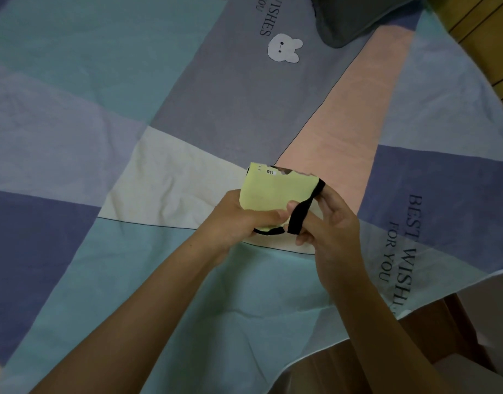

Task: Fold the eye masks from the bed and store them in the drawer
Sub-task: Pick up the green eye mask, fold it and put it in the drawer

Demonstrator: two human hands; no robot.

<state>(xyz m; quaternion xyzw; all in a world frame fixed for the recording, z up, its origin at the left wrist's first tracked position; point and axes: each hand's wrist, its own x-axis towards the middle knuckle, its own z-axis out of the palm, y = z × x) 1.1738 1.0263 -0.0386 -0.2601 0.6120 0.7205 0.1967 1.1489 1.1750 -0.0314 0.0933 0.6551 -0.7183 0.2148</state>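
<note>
**Strap wrap on folded mask: keep the fold pinned**

Mask (275,194) is yellow, already folded over, held in the air just above the bed (159,115), near edge, roughly centre of view. Not resting on the sheet as far as I can tell.

Left hand (238,220) grips the mask's near-left side, fingers curled round it, thumb on top pinning the fold. Right hand (330,220) has the black strap (301,211) looped over its fingers (321,203), which are extended and slightly spread inside the loop, pulling it taut off the mask's right edge. More strap shows as a thin arc under the left hand.

My read: fold is done, step in hand is taming the strap so the bundle stays shut.

How to do it well:
- Keep the left thumb down on the fold until the strap is seated, otherwise it will likely spring open.
- Pull the loop just enough to clear the mask's edge; overstretching probably curls the soft fabric.
- Lay the strap flat across the middle of the fold, no twist.
- Tuck the slack arc under so nothing dangles.

Second dark mask (358,21) lies far right on the bed, well apart, probably next in line. Drawer not in view.
</note>
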